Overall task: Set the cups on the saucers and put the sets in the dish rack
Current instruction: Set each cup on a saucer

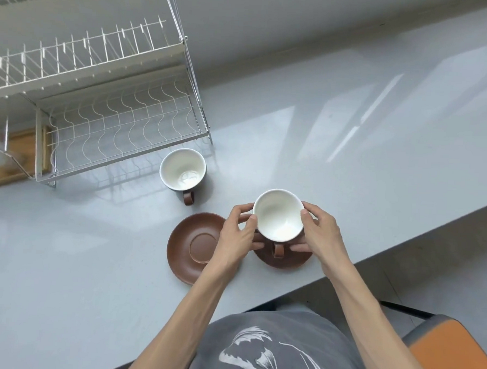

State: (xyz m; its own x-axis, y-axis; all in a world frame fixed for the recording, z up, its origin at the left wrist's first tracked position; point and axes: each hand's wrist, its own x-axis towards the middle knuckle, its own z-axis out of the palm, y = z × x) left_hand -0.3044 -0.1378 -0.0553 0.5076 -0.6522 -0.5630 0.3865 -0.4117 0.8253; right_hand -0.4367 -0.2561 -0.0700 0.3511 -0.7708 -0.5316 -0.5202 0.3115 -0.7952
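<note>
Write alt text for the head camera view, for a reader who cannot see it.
Both hands, left hand and right hand, hold a white-lined cup over a brown saucer on a grey table. A second saucer lies bare beside it; a second cup stands by the empty dish rack.

Seen from above, a left hand [238,235] and right hand [320,230] grip a white-lined brown cup [278,215] over a brown saucer [285,257]. A second saucer [194,246] lies bare beside it. Another cup [182,168] stands beside a white wire dish rack [105,98] on a grey table [352,133].
</note>
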